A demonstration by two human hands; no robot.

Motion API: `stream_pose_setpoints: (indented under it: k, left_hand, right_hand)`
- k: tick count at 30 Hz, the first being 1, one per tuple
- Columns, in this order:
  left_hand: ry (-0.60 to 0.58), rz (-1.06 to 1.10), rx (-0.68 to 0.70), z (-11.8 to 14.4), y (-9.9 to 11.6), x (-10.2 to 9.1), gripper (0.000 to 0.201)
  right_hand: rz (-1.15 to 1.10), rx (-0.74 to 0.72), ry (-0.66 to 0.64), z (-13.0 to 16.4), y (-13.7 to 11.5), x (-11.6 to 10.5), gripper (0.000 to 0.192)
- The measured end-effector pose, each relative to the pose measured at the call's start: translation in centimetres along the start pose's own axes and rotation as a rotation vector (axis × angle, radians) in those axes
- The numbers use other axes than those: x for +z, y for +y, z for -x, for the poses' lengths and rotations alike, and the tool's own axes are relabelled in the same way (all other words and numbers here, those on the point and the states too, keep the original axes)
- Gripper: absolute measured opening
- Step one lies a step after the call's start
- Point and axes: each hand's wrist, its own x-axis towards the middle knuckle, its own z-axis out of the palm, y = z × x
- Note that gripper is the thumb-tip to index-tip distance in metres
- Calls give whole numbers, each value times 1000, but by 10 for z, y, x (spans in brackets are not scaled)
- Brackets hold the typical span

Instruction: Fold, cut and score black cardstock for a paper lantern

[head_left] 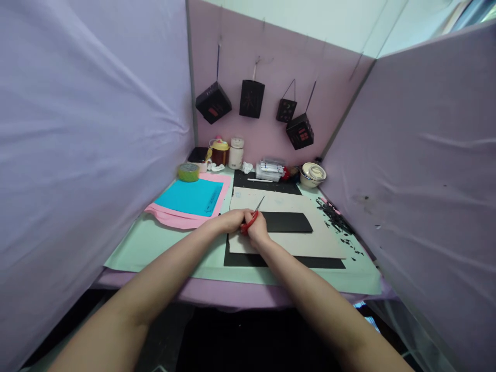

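Item: red-handled scissors (251, 219), taken as our landmark. The handles sit between our two hands; the blades point up and away, tips over the beige card sheet (287, 227).

Right hand (259, 231): just below and right of the scissors, fingers curled into the handles, gripping them.

Left hand (231, 220): just left of the scissors, touching them, fingers folded in. Whether it grips the handles too or pins paper beneath, we cannot tell.

Black paper strip (289, 222): immediately right of the scissors, flat on the beige sheet, its near end hidden under our right hand.

Large black sheet (321, 262): under the beige sheet, showing below and right of the scissors.

Black offcuts (337, 219): scattered well to the right of the scissors.

Blue paper (191, 197) on pink paper (174, 217): left of the scissors.

Green tape roll (188, 172), jars (228, 152), white round tin (313, 173): beyond the scissors, along the back wall.

Four black paper lanterns (251, 98): hanging on the wall above.

Step in hand, by our judgement: a cutting pass on the black strip is being set up, scissors gripped, blades not visibly biting paper.

Next move calls for, by our judgement: opening the blades, feeding the strip's edge between them, and steadying the paper with the left hand.
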Motion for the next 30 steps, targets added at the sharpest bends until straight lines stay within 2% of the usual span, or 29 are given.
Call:
stream_pose_setpoints:
  k: [3, 6, 10, 14, 16, 18, 22, 25, 28, 30]
  left_hand:
    - [-7, -45, 36, -1, -3, 0, 33]
    - [-11, -80, 77, -4, -7, -1, 40]
    - [7, -113, 71, -5, -12, 1, 47]
    - [107, -221, 106, 2, -7, 5, 46]
    - [177, -361, 153, 11, 3, 11, 38]
    - [190, -475, 198, 22, 17, 20, 31]
    - [154, -574, 64, 45, 40, 39, 31]
    - [111, -569, -4, 54, 46, 45, 41]
    - [67, -532, -49, 57, 46, 44, 44]
    - [53, -508, -64, 57, 45, 42, 45]
  right_hand:
    - [-64, -34, -59, 0, -8, -12, 18]
    - [-120, -148, -73, -5, -19, -34, 25]
    - [-45, -199, -133, -12, -27, -54, 29]
    - [118, -194, -216, -13, -19, -53, 32]
    - [168, -195, -214, -13, -14, -50, 33]
    - [191, -215, -199, -15, -12, -48, 33]
    - [259, -271, -203, -16, -14, -50, 27]
    - [332, -319, -231, -17, -18, -60, 22]
    - [400, -300, -256, -20, -23, -83, 22]
    - [452, -282, -229, -24, -27, -106, 23]
